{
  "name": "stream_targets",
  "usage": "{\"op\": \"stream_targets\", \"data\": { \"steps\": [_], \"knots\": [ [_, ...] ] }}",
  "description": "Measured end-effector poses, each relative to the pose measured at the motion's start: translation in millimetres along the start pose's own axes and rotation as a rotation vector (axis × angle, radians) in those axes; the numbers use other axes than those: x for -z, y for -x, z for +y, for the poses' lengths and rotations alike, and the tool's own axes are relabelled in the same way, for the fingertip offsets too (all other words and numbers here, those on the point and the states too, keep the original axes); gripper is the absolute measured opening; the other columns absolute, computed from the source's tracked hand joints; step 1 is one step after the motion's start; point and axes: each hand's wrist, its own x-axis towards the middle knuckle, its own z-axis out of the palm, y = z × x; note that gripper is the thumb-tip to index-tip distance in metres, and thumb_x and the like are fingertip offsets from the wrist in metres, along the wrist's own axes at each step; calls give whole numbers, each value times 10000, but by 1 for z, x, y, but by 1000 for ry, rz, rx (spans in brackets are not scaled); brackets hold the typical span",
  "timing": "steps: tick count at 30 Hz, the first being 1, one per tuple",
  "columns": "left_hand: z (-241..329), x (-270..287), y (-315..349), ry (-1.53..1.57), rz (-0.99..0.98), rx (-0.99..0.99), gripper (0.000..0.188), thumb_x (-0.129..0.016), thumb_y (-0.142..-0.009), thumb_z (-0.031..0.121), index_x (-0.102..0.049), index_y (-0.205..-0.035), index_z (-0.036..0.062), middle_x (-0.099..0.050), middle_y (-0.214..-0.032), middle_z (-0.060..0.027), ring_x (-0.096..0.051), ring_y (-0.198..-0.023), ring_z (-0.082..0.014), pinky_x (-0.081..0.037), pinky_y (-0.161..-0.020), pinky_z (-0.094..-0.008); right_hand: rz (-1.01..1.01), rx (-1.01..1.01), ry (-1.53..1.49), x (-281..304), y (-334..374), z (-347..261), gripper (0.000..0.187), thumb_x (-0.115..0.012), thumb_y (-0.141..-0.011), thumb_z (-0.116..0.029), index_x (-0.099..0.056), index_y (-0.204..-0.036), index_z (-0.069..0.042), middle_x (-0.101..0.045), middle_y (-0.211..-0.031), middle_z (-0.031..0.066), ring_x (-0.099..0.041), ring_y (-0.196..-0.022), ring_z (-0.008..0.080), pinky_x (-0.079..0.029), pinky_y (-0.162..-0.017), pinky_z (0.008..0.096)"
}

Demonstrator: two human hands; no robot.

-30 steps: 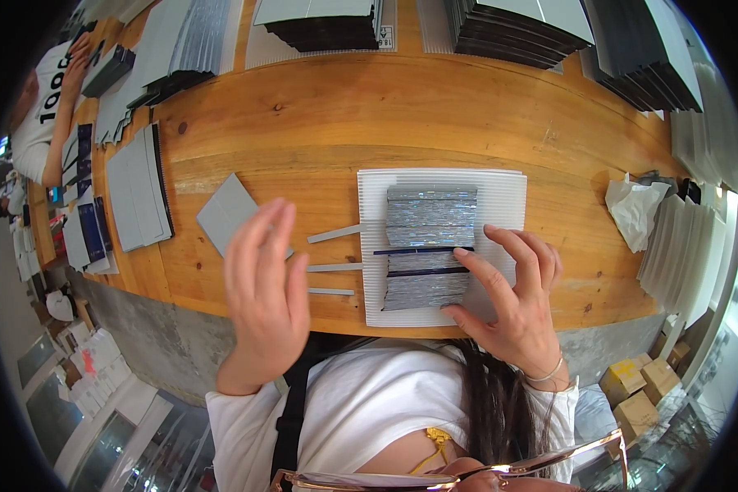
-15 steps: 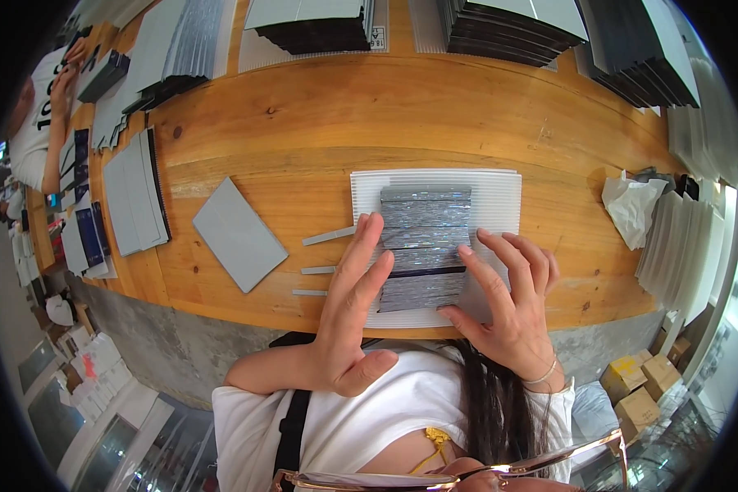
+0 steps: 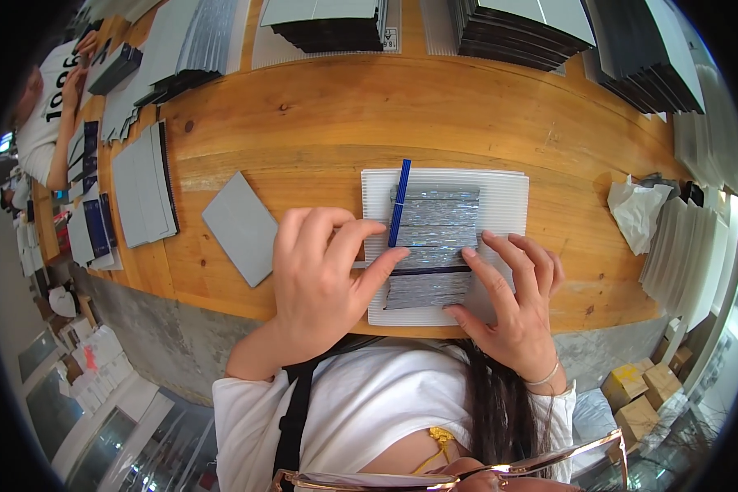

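Far to the left of the left hand [image 3: 318, 266], across the wooden table [image 3: 262, 123], a co-worker [image 3: 41, 135] in a white top. Closer in from there, grey cards with dark blue edges [image 3: 98, 223], then an overlapping pile of grey panels [image 3: 142, 190]. Just left of the same hand, lying flat at a slant, a single grey card [image 3: 236, 225]. On the left hand, fingers bent, thumb and forefinger slightly parted at the near end of a bright blue strip [image 3: 400, 197]; whether actually pinched, impossible to tell. Leaning a little rightward beyond those fingertips, along the left edge of the glittery silver bundles [image 3: 435, 215]. Between the two hands, in rows, those bundles, with a dark blue band [image 3: 428, 270] across the nearer part, all on white corrugated plastic sheets [image 3: 503, 193]. On the right hand [image 3: 521, 307], fingers spread and arched, forefinger at the bundles' right edge, thumb at the near right corner. Well right of that hand, crumpled white paper [image 3: 634, 211], then a pile of translucent white sheets [image 3: 682, 254].
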Motion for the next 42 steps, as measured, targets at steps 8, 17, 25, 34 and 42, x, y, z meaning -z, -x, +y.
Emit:
{"op": "stream_targets", "data": {
  "steps": [8,17,25,34,42],
  "knots": [
    [-2,-2,1,29,46,-4,168,-823,-772,130,-718,-892,78,-614,-851,-37,-546,-791,-255,-451,-691,-364,21,17,2,-1,0,1,676,-849,-706,-340,-633,-1315,-140,-556,-1401,93,-483,-1265,335,-298,-1081,492],
    [-4,31,26,30,10,-228,239,-863,-697,115,-731,-895,102,-605,-853,-8,-557,-807,-244,-467,-666,-355,124,4,-76,-6,2,5,805,-861,-696,-351,-548,-1396,-106,-533,-1409,118,-502,-1245,316,-302,-1048,482],
    [-4,31,49,69,-100,-398,253,-871,-659,171,-733,-863,115,-609,-813,22,-565,-789,-185,-427,-595,-317,65,27,-101,3,7,11,781,-868,-682,-298,-566,-1382,-125,-527,-1423,126,-504,-1255,323,-319,-1043,485],
    [5,15,53,-43,-52,-423,211,-829,-711,208,-726,-857,97,-605,-812,10,-563,-786,-187,-426,-608,-309,158,178,-94,-2,16,2,295,-838,-699,-274,-737,-967,-203,-628,-1307,52,-549,-1181,288,-356,-995,471],
    [4,12,59,-24,-4,-355,272,-885,-671,229,-705,-839,112,-602,-756,16,-567,-754,-202,-440,-609,-311,174,238,-3,-12,14,-6,185,-815,-706,-210,-690,-841,-184,-618,-1306,13,-546,-1153,271,-351,-983,480]
  ]
}}
